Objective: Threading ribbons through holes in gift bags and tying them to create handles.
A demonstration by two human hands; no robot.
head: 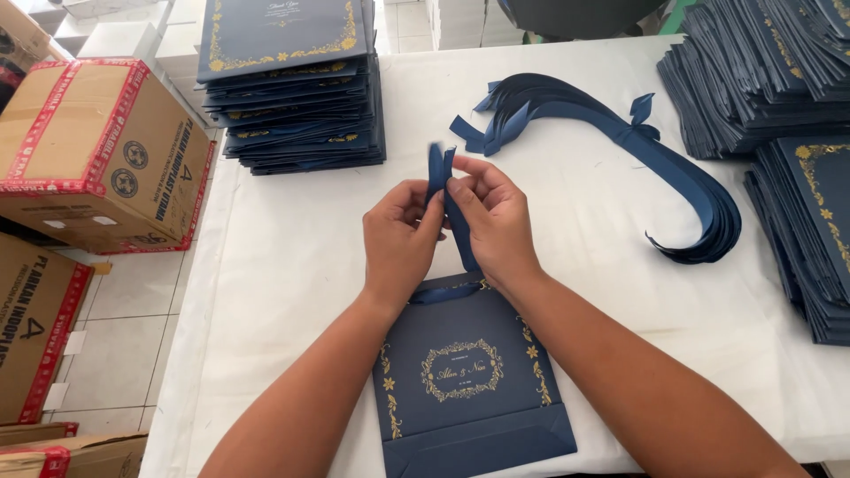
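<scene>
A flat navy paper bag point(465, 376) with gold floral printing lies on the white table point(301, 265) in front of me. A navy ribbon point(440, 173) rises from the bag's top edge. My left hand point(400, 237) and my right hand point(494, 219) pinch this ribbon together just above the bag, thumbs and forefingers closed on it, with its two ends sticking up between them.
A bundle of navy ribbons point(620, 142) curves across the table's far right. Stacks of the same navy bags stand at the back left point(292, 88) and along the right edge point(770, 80). Cardboard boxes point(97, 150) with red tape sit on the tiled floor to the left.
</scene>
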